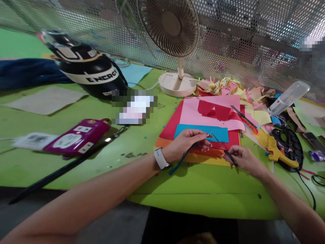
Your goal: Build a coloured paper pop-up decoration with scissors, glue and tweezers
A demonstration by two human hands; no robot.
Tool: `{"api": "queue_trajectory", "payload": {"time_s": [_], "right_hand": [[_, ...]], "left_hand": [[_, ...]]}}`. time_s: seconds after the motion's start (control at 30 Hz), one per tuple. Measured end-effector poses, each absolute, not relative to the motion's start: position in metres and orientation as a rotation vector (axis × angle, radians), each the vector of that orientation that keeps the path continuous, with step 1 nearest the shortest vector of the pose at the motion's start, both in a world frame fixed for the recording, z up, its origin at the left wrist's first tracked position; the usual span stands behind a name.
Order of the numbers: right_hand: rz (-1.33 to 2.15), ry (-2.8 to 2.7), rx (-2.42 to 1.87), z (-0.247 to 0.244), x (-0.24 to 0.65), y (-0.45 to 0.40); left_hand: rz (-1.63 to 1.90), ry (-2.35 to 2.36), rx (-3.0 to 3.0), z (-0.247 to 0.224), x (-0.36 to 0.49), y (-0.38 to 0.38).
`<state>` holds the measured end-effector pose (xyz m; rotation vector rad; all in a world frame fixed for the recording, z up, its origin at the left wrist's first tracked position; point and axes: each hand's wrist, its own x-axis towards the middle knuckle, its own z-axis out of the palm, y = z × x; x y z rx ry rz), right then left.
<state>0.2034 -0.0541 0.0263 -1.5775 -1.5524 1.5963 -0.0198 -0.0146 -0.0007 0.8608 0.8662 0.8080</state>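
Observation:
My left hand (193,140), with a white watch on the wrist, pinches a narrow dark blue strip (182,161) that hangs down toward the table's front. To its right my right hand (241,157) grips a thin, dark-handled tool (230,156), which looks like a craft knife or small scissors, its slim metal end pointing up and left. Both hands are over a stack of coloured sheets. A bright blue paper rectangle (218,134) lies just behind them on red and pink sheets (190,110). A folded red paper piece (213,110) rests on the pink sheet.
Behind the stack stands a fan (177,84). Paper scraps (228,86), an orange cutter (248,123), a yellow glue gun (279,154) and a clear bottle (289,98) lie at the right. A black bottle (93,74), phone (137,110) and purple case (78,137) are left.

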Motion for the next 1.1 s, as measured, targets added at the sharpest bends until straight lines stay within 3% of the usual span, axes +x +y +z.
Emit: {"api": "queue_trajectory", "payload": {"time_s": [1.1], "right_hand": [[1.684,-1.521,-1.535,0.031,0.202,-0.056]], "left_hand": [[0.848,0.836,0.819,-0.004,-0.020,-0.014]]}}
